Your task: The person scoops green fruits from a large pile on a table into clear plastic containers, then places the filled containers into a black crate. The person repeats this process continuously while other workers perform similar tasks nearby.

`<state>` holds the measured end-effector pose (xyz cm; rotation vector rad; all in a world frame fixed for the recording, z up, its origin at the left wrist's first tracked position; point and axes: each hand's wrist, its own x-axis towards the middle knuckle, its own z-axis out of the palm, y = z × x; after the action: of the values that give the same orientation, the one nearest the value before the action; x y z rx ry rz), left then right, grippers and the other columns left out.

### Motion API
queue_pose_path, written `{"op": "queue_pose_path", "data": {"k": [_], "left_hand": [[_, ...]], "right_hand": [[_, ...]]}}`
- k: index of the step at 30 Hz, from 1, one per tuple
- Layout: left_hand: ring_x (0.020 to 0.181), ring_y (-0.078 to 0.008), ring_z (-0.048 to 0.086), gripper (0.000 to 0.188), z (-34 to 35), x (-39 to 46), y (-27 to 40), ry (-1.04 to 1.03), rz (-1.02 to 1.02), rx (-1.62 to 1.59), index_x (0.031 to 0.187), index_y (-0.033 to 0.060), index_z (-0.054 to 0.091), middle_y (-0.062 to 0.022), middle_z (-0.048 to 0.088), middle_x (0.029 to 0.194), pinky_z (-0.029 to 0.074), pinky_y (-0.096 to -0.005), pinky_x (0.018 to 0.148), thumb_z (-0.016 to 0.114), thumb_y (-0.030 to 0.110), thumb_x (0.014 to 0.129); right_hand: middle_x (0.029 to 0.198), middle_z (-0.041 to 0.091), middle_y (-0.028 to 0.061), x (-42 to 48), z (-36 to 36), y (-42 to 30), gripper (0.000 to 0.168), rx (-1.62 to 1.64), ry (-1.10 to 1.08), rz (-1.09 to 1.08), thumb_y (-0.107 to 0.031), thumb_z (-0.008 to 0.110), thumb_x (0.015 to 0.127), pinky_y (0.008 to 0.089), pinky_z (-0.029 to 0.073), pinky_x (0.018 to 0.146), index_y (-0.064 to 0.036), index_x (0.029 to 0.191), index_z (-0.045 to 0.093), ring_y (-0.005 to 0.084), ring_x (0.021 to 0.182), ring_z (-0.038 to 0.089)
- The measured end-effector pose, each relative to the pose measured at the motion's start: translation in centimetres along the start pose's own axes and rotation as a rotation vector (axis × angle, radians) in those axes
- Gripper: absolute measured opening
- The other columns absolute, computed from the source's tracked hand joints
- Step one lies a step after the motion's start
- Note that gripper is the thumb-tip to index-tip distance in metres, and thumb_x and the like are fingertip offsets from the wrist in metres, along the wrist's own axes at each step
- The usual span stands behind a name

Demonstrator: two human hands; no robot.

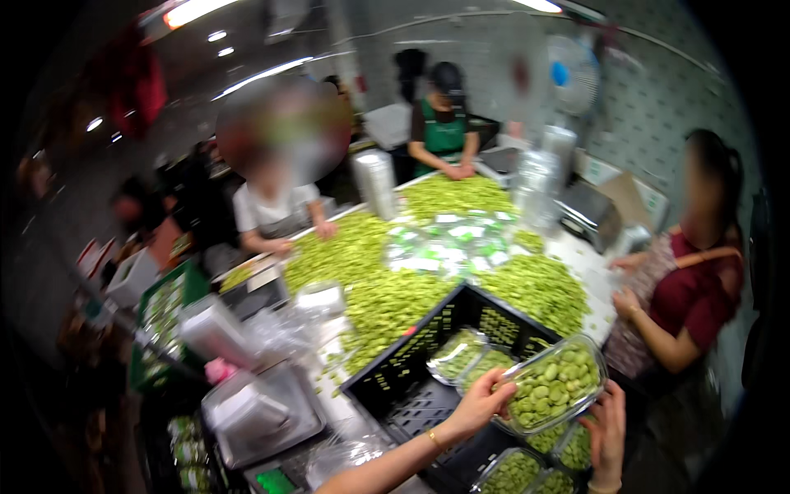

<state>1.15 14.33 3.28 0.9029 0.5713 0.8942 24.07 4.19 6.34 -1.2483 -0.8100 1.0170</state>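
Observation:
Between my two hands is a clear plastic tray of shelled broad beans [553, 384], tilted above a black plastic crate [389, 389]. My left hand [484, 398], with a gold-coloured bracelet at the wrist, grips the tray's left end by its rim. At the tray's lower right corner, the fingers of my right hand [608, 423] press against its side and underneath. Several filled trays lie in the crate, including one tray of beans [458, 355] at its far side and another filled tray [512, 472] at its near side. Part of the crate floor shows through its slots.
Loose bean heaps [395, 309] cover much of the white table, around a group of wrapped packs [457, 241]. A weighing scale [265, 414] bearing stacked empty trays stands left. Co-workers stand around the table: one person [697, 296] right, others across. A green crate [166, 327] holds packs.

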Motion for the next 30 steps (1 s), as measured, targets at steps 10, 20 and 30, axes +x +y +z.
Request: {"op": "queue_pose_path", "data": {"k": [10,20,30], "left_hand": [[0.051,-0.002,0.036,0.007,-0.1,0.2,-4.8,0.002,-0.069,-0.204,0.084,0.0066,0.051,0.0022,0.048,0.079,0.026,-0.018,0.044,0.057,0.007,0.082],[0.126,-0.0345,0.036,0.086,-0.1,-1.3,-3.8,-0.443,-0.505,-0.638,0.139,0.0025,0.024,-0.0193,0.032,0.139,0.03,-0.0508,0.103,0.053,0.052,0.075],[0.12,-0.0285,0.045,0.081,0.6,-1.0,-3.6,-0.476,-0.546,-0.465,0.136,0.0005,0.027,-0.0167,0.039,0.135,0.038,-0.0439,0.099,0.055,0.05,0.079]], "right_hand": [[0.099,0.051,0.0082,1.2,1.1,0.7,0.051,-0.061,-0.08,0.041,-0.019,0.057,0.088,0.02,0.049,0.054,-0.005,0.129,0.029,0.0083,0.075,0.055],[0.103,0.052,0.0062,1.0,2.0,1.6,0.05,-0.078,-0.193,0.182,-0.011,0.066,0.081,0.0194,0.048,0.059,-0.004,0.12,0.035,0.0085,0.084,0.054],[0.079,0.041,-0.003,1.5,0.5,1.1,0.039,-0.276,-0.103,-0.118,0.0,0.075,0.068,0.0155,0.039,0.058,-0.005,0.095,0.046,0.0023,0.069,0.042]]}}
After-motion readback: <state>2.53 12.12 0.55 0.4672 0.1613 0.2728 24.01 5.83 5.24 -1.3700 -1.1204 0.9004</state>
